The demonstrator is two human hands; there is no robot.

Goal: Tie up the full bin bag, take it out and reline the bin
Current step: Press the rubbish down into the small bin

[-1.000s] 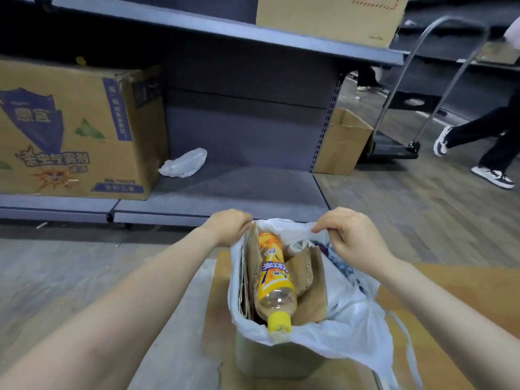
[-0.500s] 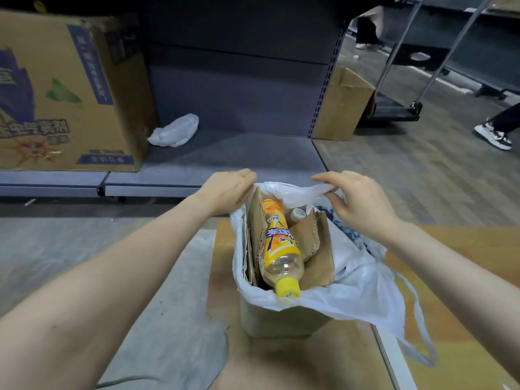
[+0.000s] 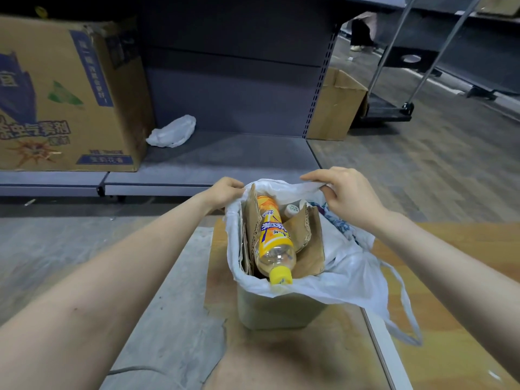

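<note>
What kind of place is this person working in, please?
Probably a shop or stockroom, mostly emptied. Signs: grey metal retail shelving with perforated uprights, a printed shipping carton standing on its bottom shelf, and a platform trolley parked in the aisle behind.

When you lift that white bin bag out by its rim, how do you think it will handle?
The bag is thin and crumpled, so it will probably go floppy and sag. Stiff cardboard edges inside might poke or tear it. The bottle looks nearly empty, so the load is likely light. Both the left hand and right hand grip the far rim.
</note>
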